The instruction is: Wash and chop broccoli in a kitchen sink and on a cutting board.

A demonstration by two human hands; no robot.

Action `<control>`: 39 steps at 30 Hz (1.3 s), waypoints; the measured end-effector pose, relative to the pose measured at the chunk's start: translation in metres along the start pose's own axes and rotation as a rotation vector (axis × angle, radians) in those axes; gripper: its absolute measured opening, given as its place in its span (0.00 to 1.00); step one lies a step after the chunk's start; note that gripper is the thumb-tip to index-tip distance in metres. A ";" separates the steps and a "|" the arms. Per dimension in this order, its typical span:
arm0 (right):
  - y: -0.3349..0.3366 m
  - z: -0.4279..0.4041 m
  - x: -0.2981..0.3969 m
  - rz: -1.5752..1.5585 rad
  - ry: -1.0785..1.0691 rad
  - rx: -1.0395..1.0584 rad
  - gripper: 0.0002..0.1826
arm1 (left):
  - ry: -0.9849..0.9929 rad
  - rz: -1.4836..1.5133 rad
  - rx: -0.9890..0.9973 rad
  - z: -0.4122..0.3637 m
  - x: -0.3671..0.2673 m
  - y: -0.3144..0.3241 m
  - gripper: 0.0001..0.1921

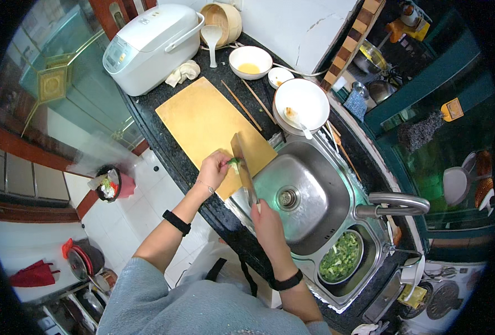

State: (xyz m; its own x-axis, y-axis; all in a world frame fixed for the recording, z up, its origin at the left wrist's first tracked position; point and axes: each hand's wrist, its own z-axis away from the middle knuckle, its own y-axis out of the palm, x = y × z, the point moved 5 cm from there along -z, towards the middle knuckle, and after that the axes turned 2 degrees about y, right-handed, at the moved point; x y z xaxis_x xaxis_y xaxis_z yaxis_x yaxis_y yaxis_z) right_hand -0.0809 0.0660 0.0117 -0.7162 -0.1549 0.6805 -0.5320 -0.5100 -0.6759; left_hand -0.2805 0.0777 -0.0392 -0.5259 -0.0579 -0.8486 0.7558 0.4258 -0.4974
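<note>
A small piece of green vegetable [234, 164] is pinched in the fingers of my left hand [214, 168], over the near end of a yellow cutting board [207, 121]. My right hand [267, 222] grips the handle of a kitchen cleaver [245, 173]. Its blade stands on edge across the board, right beside the vegetable piece, and hides part of the board behind it. Chopped greens [340, 257] fill a bowl [361, 247] in the small basin of the sink, to the right of my right hand.
A steel sink [314, 180] with a curved faucet [394, 205] adjoins the board. Beyond stand stacked white bowls [304, 100], a bowl with yellow liquid [251, 63] and a rice cooker [155, 46]. Wooden chopsticks [258, 100] lie alongside the board. A bin [115, 184] stands on the floor.
</note>
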 end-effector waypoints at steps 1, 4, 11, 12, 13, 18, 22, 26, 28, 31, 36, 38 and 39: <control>0.003 -0.007 0.000 0.001 0.002 0.002 0.15 | 0.014 0.021 -0.020 0.000 -0.003 0.000 0.06; 0.013 -0.031 0.005 -0.003 -0.061 -0.006 0.15 | 0.010 0.067 -0.036 0.004 0.006 0.001 0.08; 0.013 -0.041 0.002 -0.041 -0.024 -0.012 0.16 | 0.160 0.064 -0.083 0.015 -0.006 -0.009 0.12; 0.013 -0.039 0.003 -0.035 -0.028 -0.011 0.16 | 0.157 0.063 -0.082 0.017 -0.009 -0.010 0.12; 0.014 -0.038 0.002 -0.035 -0.026 -0.008 0.16 | 0.222 0.004 -0.137 0.018 -0.017 -0.012 0.11; 0.012 -0.025 0.001 -0.133 -0.118 -0.108 0.14 | -0.040 0.006 -0.074 0.024 -0.003 -0.010 0.12; 0.008 -0.004 -0.001 -0.172 -0.116 -0.124 0.14 | -0.055 0.088 -0.078 0.029 0.007 -0.010 0.13; 0.011 0.007 -0.002 -0.115 -0.066 -0.058 0.14 | -0.008 0.070 -0.137 0.030 0.006 -0.011 0.12; 0.015 0.010 -0.002 -0.137 -0.094 -0.086 0.14 | -0.008 0.064 -0.154 0.030 0.007 -0.012 0.12; 0.019 0.010 -0.002 -0.063 -0.090 -0.121 0.13 | -0.037 0.077 -0.114 0.030 0.011 -0.010 0.11; 0.017 0.009 0.009 0.059 -0.052 -0.036 0.13 | -0.136 0.156 -0.111 0.031 0.018 -0.013 0.07; 0.020 0.008 0.012 0.097 -0.035 -0.009 0.13 | -0.138 0.157 -0.113 0.032 0.021 -0.014 0.07; 0.022 0.007 0.012 0.132 -0.012 0.011 0.12 | -0.136 0.157 -0.107 0.033 0.022 -0.013 0.07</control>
State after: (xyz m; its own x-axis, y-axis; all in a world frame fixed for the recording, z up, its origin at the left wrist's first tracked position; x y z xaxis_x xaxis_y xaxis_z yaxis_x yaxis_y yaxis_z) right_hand -0.0980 0.0466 0.0071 -0.7742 -0.2318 0.5890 -0.4280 -0.4940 -0.7569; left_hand -0.2889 0.0407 -0.0569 -0.3418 -0.1015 -0.9343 0.7748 0.5322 -0.3412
